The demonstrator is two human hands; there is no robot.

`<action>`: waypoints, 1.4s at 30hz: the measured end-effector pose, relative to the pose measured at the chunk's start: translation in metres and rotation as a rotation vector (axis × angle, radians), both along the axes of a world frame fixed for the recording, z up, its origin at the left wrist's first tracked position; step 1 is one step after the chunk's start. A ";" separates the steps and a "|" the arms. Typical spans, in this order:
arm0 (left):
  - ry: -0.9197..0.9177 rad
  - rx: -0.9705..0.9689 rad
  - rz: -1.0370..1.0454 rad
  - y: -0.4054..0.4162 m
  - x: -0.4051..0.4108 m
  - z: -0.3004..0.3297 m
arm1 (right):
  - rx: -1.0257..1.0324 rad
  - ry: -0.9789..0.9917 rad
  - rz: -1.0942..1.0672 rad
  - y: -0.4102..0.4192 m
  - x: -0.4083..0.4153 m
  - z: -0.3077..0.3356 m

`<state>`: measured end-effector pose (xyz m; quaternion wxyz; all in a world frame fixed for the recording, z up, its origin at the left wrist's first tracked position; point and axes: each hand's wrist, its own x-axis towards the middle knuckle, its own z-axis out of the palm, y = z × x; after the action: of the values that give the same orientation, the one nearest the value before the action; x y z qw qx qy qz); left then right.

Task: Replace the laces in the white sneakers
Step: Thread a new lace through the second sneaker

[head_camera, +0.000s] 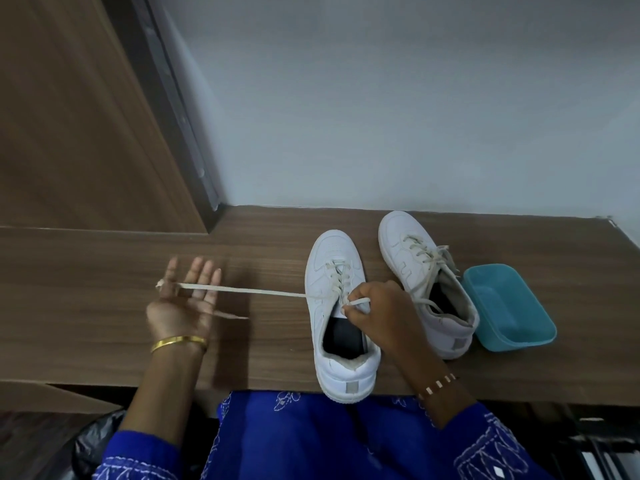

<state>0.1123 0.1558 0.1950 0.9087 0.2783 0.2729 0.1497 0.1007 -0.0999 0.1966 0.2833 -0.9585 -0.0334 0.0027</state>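
Head view: two white sneakers on wooden table (pixel 104 265). Near sneaker (pixel 341 317) at table's front edge, heel overhanging. Right hand (pixel 379 315) pinches lace end at its upper eyelets. Left hand (pixel 183 303) palm up, fingers straight, lace (pixel 249 290) looped round thumb, pulled taut leftward. Far sneaker (pixel 426 275) fully laced, touching teal tub (pixel 509 310).
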 end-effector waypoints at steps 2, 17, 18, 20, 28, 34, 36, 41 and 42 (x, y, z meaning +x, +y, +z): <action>0.176 0.237 -0.066 0.006 0.004 -0.006 | 0.033 0.006 0.008 -0.001 0.001 -0.001; -0.011 1.749 -0.546 -0.115 -0.016 -0.019 | 0.154 -0.021 -0.091 -0.012 -0.005 0.004; -0.010 1.713 -0.535 -0.115 -0.015 -0.021 | 0.191 -0.010 -0.116 -0.013 -0.004 0.006; -0.009 1.675 -0.525 -0.113 -0.014 -0.023 | 0.286 0.001 -0.166 -0.016 -0.001 0.009; 0.027 1.649 -0.540 -0.108 -0.009 -0.026 | 0.401 -0.023 -0.308 -0.027 0.004 0.000; -0.033 1.891 -0.384 -0.085 -0.009 -0.024 | 0.235 -0.177 -0.288 -0.033 0.008 0.011; -0.015 1.914 -0.229 -0.080 -0.013 -0.019 | 0.103 -0.345 -0.276 -0.032 0.007 0.022; 0.172 1.533 -0.611 -0.100 -0.021 -0.021 | 0.077 -0.390 -0.225 -0.012 -0.015 0.022; 0.156 1.433 -0.664 -0.104 -0.021 -0.025 | 0.064 -0.414 -0.226 -0.010 -0.019 0.018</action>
<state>0.0910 0.0516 0.1695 0.4835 0.8720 0.0758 -0.0098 0.0812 -0.1100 0.2151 0.2991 -0.9267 0.0169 -0.2268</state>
